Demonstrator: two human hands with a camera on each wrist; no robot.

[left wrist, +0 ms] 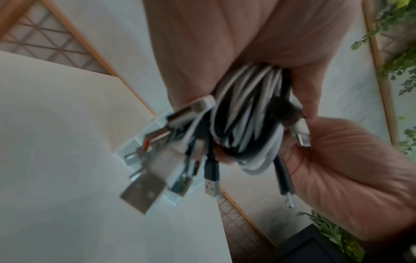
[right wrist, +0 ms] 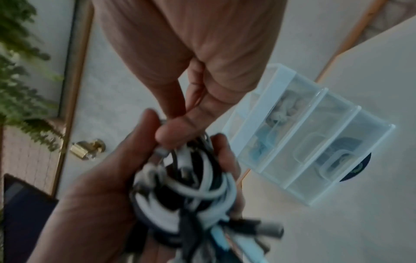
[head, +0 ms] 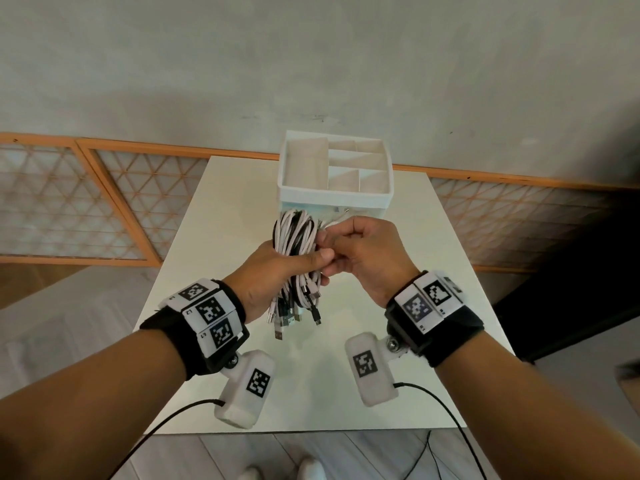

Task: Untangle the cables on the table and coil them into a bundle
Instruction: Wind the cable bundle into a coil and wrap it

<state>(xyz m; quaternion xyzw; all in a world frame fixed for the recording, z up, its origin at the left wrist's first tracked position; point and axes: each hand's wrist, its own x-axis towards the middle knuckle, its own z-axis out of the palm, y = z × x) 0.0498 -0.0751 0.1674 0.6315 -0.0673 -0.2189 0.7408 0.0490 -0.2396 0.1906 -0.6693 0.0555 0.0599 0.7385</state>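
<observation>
The left hand [head: 266, 271] grips a coiled bundle of white and black cables [head: 294, 237] held up above the white table [head: 207, 237], plug ends [head: 287, 320] dangling below. The right hand [head: 363, 251], fingers curled, seems to pinch a strand at the bundle's side. Behind stands a white compartment organizer [head: 336, 199].

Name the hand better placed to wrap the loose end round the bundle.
Right. The left hand already grips the bundle of cables, while the right hand pinches at its side, probably freer to wrap.
</observation>
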